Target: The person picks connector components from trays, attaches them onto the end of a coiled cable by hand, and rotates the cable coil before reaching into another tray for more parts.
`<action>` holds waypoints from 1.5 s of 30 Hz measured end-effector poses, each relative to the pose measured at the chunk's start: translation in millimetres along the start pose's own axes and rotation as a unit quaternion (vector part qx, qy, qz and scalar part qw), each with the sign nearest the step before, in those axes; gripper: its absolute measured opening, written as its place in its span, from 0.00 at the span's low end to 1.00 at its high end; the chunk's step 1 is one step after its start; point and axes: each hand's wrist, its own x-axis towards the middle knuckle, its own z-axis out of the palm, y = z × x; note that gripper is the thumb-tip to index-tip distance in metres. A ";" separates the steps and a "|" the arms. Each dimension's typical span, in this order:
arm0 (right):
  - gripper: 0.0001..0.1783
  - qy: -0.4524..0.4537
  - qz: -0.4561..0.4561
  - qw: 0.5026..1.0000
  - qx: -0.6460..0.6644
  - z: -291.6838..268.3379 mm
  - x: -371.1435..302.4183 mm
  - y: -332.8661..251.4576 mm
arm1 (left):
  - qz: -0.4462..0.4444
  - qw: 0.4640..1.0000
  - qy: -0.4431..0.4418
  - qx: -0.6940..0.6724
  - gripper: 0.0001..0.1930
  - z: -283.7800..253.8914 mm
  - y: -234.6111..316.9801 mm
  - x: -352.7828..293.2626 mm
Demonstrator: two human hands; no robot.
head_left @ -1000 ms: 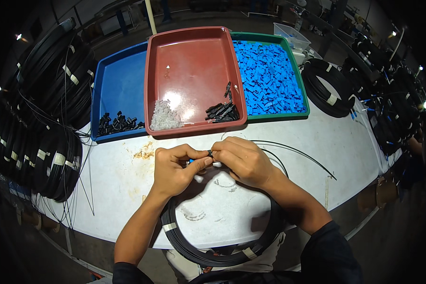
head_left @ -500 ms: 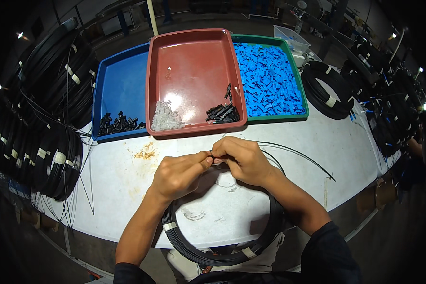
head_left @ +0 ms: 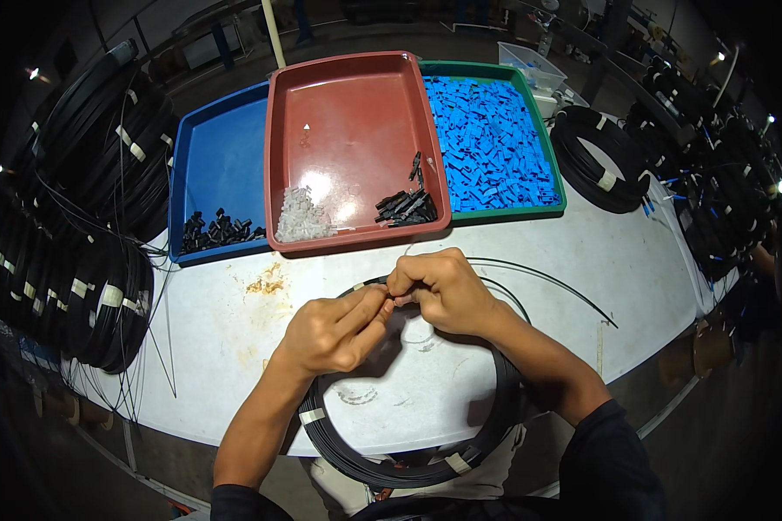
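Note:
My left hand [head_left: 337, 333] and my right hand [head_left: 441, 291] meet above the middle of the table, fingertips pinched together. Whatever small thing lies between the fingers is mostly hidden by them. Beneath both forearms rests a coil of thin black cable [head_left: 382, 474], bound with pale tape and reaching over the table's near edge. One loose cable end [head_left: 582, 295] curves out to the right behind my right hand.
Beyond my hands, a red tray [head_left: 347, 104] holds clear and black small parts. It overlaps a blue tray [head_left: 222, 156] with black pieces and a green tray [head_left: 558, 187] full of blue pieces. More cable coils [head_left: 109, 304] stand left; another coil [head_left: 573, 169] lies right.
My left hand has shifted slightly right and down, its fingers still pinched against the right hand's. The right hand stays nearly in place. The view has moved a little.

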 end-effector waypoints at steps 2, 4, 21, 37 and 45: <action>0.07 0.002 0.039 0.996 0.075 -1.0 0.1 1.2 | 0.016 1.000 0.002 0.018 0.03 -3.2 -0.7 2.8; 0.06 0.004 0.047 0.994 0.094 0.9 -1.6 1.1 | -0.005 1.000 0.024 0.002 0.03 -4.0 -1.3 3.5; 0.08 -0.004 0.009 1.000 0.009 0.6 -1.4 -2.8 | -0.129 0.989 -0.005 -0.076 0.02 -0.1 5.8 -0.2; 0.12 0.046 -0.258 0.937 -0.232 -0.7 -1.4 -9.5 | -0.556 0.674 0.041 -0.484 0.04 -12.3 14.0 10.7; 0.10 0.014 -0.011 0.999 0.037 2.4 -1.0 0.3 | -0.006 0.999 -0.031 0.017 0.04 -12.2 2.4 4.2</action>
